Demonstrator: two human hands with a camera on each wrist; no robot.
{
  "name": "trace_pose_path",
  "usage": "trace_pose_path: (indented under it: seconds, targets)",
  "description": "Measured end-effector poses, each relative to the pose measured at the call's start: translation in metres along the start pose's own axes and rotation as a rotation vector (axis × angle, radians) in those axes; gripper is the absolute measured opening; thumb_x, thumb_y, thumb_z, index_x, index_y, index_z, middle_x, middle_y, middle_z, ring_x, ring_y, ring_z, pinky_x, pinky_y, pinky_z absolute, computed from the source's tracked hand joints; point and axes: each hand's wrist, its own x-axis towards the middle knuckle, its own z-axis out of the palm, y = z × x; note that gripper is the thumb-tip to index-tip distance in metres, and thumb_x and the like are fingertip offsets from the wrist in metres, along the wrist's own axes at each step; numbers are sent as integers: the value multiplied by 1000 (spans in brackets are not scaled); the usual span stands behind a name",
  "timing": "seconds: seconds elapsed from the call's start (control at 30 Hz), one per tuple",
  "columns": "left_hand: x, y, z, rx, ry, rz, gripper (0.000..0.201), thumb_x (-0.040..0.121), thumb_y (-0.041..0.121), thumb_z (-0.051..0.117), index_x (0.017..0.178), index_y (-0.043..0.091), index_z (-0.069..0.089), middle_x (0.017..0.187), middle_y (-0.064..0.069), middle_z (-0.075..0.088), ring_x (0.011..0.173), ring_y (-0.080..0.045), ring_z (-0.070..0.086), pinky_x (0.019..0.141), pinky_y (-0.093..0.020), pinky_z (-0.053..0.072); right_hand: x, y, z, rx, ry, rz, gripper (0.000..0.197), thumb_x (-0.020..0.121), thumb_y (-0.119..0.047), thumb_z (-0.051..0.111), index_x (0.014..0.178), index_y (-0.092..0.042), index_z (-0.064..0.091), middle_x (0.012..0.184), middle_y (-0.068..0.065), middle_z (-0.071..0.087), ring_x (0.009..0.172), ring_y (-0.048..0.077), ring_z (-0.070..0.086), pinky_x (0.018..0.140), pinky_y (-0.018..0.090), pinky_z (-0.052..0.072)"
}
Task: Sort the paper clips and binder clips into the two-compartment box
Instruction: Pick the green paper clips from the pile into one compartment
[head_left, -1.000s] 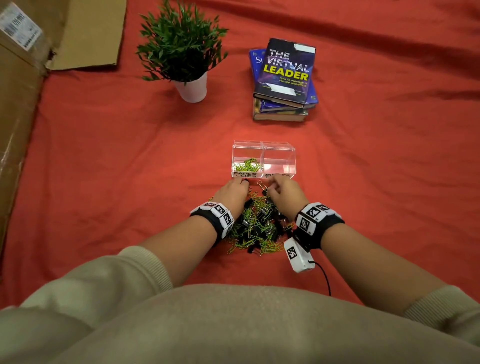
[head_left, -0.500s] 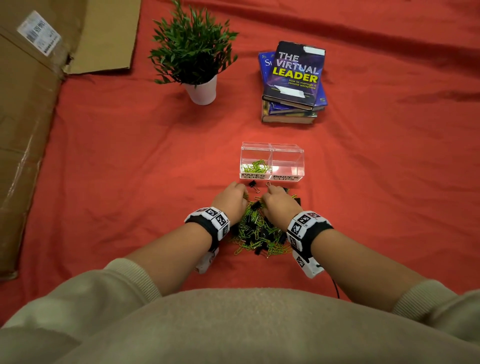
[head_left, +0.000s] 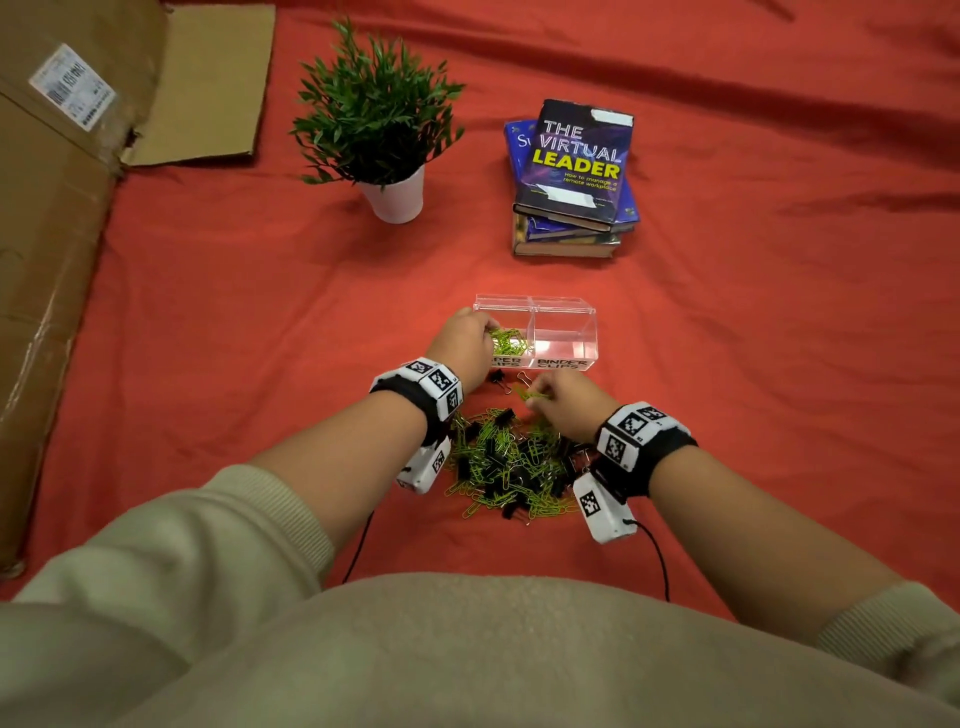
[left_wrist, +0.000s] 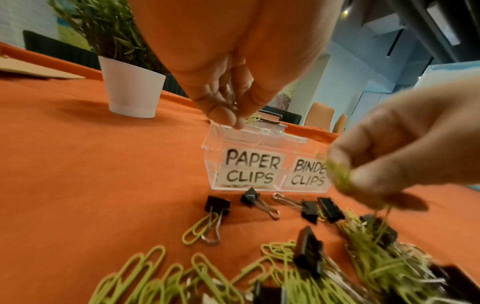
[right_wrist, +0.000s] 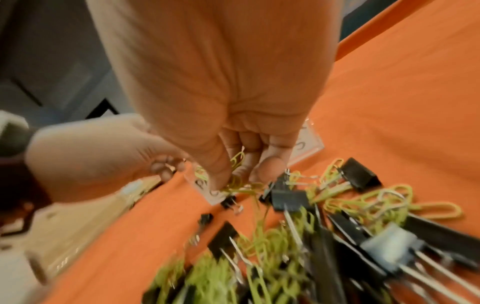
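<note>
A clear two-compartment box (head_left: 563, 312) stands on the red cloth, labelled PAPER CLIPS on the left and BINDER CLIPS on the right (left_wrist: 262, 144). Green paper clips (head_left: 514, 344) lie in its left compartment; nothing shows in the right one. My left hand (head_left: 485, 330) hovers over the left compartment, its fingertips (left_wrist: 235, 118) pinched together with a green clip showing at them. My right hand (head_left: 532, 393) pinches a small bunch of green paper clips (right_wrist: 236, 176) just above the mixed pile (head_left: 509, 462) of green paper clips and black binder clips.
A few loose black binder clips (left_wrist: 217, 205) lie between the box and the pile. A potted plant (head_left: 387, 150) and a stack of books (head_left: 571, 176) stand behind the box. A cardboard box (head_left: 52, 208) lines the left side.
My left hand has risen from the pile and moved forward over the paper clip compartment. My right hand has lifted a bunch of green clips off the pile.
</note>
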Motion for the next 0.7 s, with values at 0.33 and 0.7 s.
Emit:
trace_pose_path:
  seconds: [0.33, 0.7]
  targets:
    - [-30, -5, 11, 14, -11, 13, 14, 91, 11, 54, 102, 13, 61, 106, 0, 50, 84, -14, 54, 79, -26, 49, 9, -37, -54, 417, 34, -34, 10, 94, -20, 56, 91, -11, 59, 82, 7, 65, 67, 17, 59, 65, 29, 53]
    - [-65, -32, 46, 261, -241, 137, 50, 92, 8, 50, 136, 31, 47, 108, -7, 48, 96, -27, 54, 69, -34, 47, 52, -59, -34, 110, 345, -117, 8, 93, -14, 55, 97, -9, 59, 95, 9, 66, 77, 20, 60, 65, 31, 49]
